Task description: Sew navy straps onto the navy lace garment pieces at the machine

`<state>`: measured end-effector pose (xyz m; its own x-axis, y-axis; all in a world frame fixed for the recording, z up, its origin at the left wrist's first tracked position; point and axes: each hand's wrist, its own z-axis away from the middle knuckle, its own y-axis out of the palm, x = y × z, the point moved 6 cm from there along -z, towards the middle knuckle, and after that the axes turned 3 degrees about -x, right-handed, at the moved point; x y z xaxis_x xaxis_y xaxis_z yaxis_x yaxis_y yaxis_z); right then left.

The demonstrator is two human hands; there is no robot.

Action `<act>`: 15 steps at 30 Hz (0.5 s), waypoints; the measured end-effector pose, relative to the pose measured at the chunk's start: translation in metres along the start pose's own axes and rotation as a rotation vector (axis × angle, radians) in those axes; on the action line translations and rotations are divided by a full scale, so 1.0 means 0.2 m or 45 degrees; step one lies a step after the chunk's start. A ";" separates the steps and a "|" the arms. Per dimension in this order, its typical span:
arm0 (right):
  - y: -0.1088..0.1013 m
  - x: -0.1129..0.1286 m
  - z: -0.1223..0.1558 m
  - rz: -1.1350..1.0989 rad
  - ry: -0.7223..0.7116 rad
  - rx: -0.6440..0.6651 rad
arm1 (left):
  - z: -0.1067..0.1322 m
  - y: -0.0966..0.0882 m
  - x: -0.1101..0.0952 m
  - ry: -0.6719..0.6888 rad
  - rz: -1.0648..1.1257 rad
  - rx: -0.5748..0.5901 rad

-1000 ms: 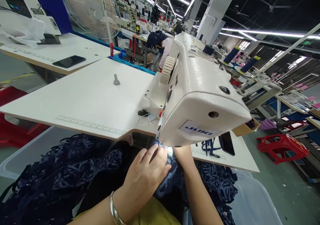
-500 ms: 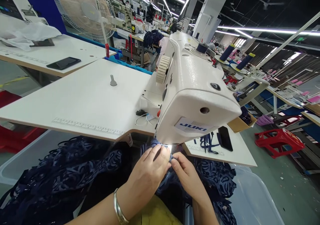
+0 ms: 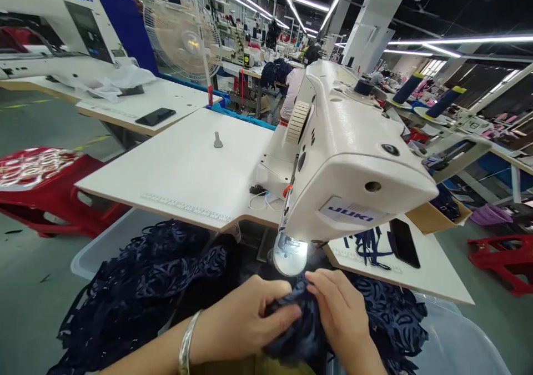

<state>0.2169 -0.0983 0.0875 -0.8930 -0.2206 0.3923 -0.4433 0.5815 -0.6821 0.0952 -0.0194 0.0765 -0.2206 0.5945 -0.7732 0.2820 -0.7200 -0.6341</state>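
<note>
My left hand (image 3: 245, 319), with a silver bangle on the wrist, grips a dark navy lace garment (image 3: 303, 325) between thumb and fingers. From the other side, my right hand (image 3: 343, 314) pinches the garment's upper edge. Both hands hold it low in front of a white sewing machine (image 3: 353, 141), apart from its lit needle area (image 3: 290, 255). Blur hides the finer shape of the cloth. More navy lace pieces (image 3: 166, 269) are heaped at the left, and another lace heap (image 3: 387, 319) lies at the right.
The white tabletop (image 3: 183, 169) carries a small grey metal piece (image 3: 217, 140). A black phone (image 3: 405, 243) and navy straps (image 3: 370, 245) lie right of the machine. Clear plastic bins (image 3: 462, 336) hold the heaps. Red stools (image 3: 83, 197) and a fan (image 3: 179, 36) stand around.
The navy lace garment has come away from the needle area toward me, held in both hands. The machine's lit lower end is now uncovered. My view has shifted left.
</note>
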 end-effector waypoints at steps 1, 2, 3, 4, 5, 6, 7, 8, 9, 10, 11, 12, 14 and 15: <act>0.03 0.00 -0.02 0.088 -0.028 -0.040 | 0.00 -0.03 0.04 -0.081 -0.089 -0.077; 0.07 -0.01 -0.05 0.146 -0.023 -0.066 | 0.00 -0.07 0.07 -0.139 -0.245 -0.234; 0.10 -0.03 -0.07 0.184 0.012 -0.093 | 0.01 -0.11 0.09 -0.165 -0.440 -0.433; 0.13 -0.05 -0.08 0.207 0.071 -0.121 | 0.02 -0.15 0.09 -0.146 -0.636 -0.631; 0.14 -0.07 -0.09 0.218 0.145 -0.135 | 0.02 -0.17 0.08 -0.080 -0.799 -0.793; 0.16 -0.09 -0.09 0.215 0.220 -0.131 | 0.03 -0.16 0.06 0.032 -0.904 -0.891; 0.17 -0.11 -0.09 0.200 0.287 -0.105 | 0.02 -0.14 0.04 0.172 -0.943 -0.915; 0.17 -0.12 -0.08 0.171 0.340 -0.069 | 0.02 -0.11 0.02 0.308 -0.941 -0.877; 0.17 -0.14 -0.07 0.119 0.384 -0.033 | 0.01 -0.08 0.01 0.419 -0.920 -0.800; 0.17 -0.15 -0.06 0.042 0.413 -0.004 | 0.00 -0.04 0.00 0.490 -0.900 -0.720; 0.17 -0.16 -0.04 -0.058 0.439 0.013 | -0.01 -0.02 0.00 0.517 -0.887 -0.670; 0.17 -0.17 -0.03 -0.174 0.475 0.020 | -0.01 0.00 0.01 0.505 -0.883 -0.658; 0.18 -0.22 -0.02 -0.399 0.604 -0.006 | -0.03 0.02 0.02 0.439 -0.888 -0.680; 0.18 -0.24 -0.01 -0.486 0.680 -0.034 | -0.03 0.02 0.02 0.416 -0.891 -0.704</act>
<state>0.2437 -0.0648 0.0451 -0.5088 -0.0003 0.8609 -0.7133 0.5600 -0.4214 0.1020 -0.0183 0.0707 -0.2583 0.9578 -0.1258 0.6052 0.0589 -0.7939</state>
